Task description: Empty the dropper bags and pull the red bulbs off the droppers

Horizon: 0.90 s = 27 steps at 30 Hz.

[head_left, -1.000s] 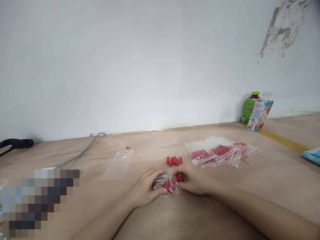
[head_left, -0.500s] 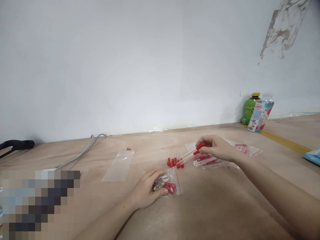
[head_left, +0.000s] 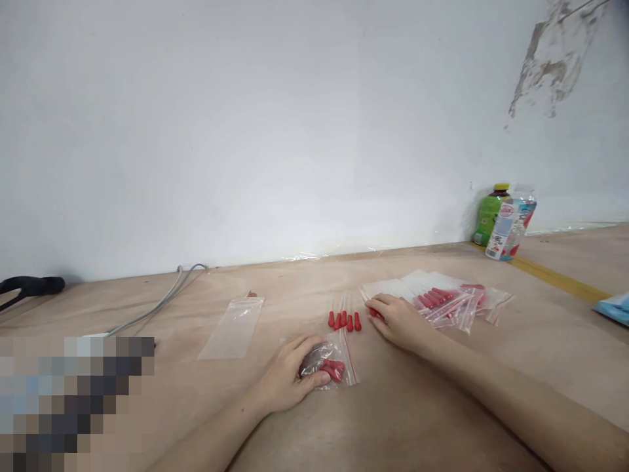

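My left hand (head_left: 293, 373) is curled round the end of a clear zip bag (head_left: 351, 360), which lies on the table with red rubber bulbs (head_left: 333, 370) inside. Just beyond the bag, several droppers (head_left: 343, 320) with red bulbs and clear stems lie side by side in a row. To the right of that row, my right hand (head_left: 390, 318) rests low on the table, fingers closed over a red-bulbed dropper (head_left: 375, 313). Most of what it holds is hidden under the fingers. Behind and right of this hand is a pile of filled zip bags (head_left: 455, 308) with red-bulbed droppers in them.
A flat zip bag (head_left: 233, 330) lies on the table to the left. Grey cables (head_left: 170, 301) and a black curved object (head_left: 37, 286) are farther left. Two bottles (head_left: 511, 226) stand by the wall at right, near yellow tape (head_left: 565, 280) and a blue packet (head_left: 614, 307).
My right hand has moved left and down from above the pile of bags to the table beside the dropper row. My left hand stays on its bag.
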{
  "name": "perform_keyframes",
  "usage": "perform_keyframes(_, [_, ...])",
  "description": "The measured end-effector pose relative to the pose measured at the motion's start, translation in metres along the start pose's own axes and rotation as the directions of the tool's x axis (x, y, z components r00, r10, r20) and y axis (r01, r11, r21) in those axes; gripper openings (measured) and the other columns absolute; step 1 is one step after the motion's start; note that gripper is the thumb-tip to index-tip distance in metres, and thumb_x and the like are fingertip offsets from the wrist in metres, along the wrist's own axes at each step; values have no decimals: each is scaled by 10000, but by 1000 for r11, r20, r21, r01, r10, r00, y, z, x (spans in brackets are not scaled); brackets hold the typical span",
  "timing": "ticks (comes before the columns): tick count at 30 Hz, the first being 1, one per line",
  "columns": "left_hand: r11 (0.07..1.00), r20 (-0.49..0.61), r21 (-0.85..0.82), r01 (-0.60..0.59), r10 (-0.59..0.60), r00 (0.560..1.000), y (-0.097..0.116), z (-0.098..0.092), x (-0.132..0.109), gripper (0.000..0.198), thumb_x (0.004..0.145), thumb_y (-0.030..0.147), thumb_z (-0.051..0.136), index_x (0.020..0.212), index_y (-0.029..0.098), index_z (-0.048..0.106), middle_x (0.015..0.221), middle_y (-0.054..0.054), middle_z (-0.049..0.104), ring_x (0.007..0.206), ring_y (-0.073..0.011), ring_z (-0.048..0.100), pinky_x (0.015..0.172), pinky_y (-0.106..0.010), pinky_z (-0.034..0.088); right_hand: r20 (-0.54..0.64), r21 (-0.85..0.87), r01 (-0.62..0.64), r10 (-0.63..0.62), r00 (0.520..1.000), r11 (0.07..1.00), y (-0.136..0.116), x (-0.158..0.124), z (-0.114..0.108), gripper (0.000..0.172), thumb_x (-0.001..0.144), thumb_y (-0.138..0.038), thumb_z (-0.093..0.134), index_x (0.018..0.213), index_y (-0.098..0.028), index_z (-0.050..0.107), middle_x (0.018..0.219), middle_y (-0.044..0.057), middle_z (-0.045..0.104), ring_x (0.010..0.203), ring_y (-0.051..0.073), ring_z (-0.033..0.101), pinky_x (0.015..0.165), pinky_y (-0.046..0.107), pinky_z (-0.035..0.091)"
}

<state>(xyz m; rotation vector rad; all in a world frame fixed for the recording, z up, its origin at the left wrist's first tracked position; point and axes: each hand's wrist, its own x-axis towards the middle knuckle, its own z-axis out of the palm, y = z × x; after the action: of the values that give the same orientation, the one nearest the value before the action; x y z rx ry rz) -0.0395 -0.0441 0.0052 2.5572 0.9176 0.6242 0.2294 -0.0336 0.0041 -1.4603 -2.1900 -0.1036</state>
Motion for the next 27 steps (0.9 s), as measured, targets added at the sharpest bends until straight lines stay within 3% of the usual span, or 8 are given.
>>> perform_keyframes(8, [1000,9,8,3,-3,1000,1,-1,0,457,789,443,534,1188,235,453,1163,-64,528,1035,-218,500,887,-348,406,89,89,42,-50,995,995,-1,-1,0,227,824,-255,474,991,-163,597,979,94,589,928,203,532,799,316,402])
perform_keyframes(13, [1000,1,13,-2,2,1000,1,-1,0,453,789,441,531,1185,235,456,1158,-65,530,1033,-222,502,883,-351,407,18,56,51,-52,998,997,-10,-1,-10,188,800,-300,515,895,-181,625,878,75,606,877,211,521,775,346,371])
perform_keyframes(16, [1000,-3,8,-1,1,1000,0,1,0,458,787,436,539,1186,229,452,1167,-68,524,1045,-221,496,893,-349,402,28,198,102,-109,994,975,-21,-2,-14,128,782,-265,534,767,-186,634,757,39,606,778,171,522,741,315,368])
perform_keyframes(19, [1000,-12,3,15,-15,1000,-1,3,-1,453,790,426,539,1185,223,449,1163,-70,524,1045,-219,497,894,-349,405,75,347,168,-206,976,923,-34,-6,-11,110,752,-274,585,790,-200,657,756,23,605,769,152,515,751,295,367])
perform_keyframes(27, [999,-65,11,48,-47,997,2,10,-2,396,806,364,519,1172,227,457,1147,-71,529,1045,-219,498,889,-358,414,130,511,144,-242,961,847,-54,-14,3,189,676,-360,680,817,-233,679,823,-1,617,793,141,519,722,244,366])
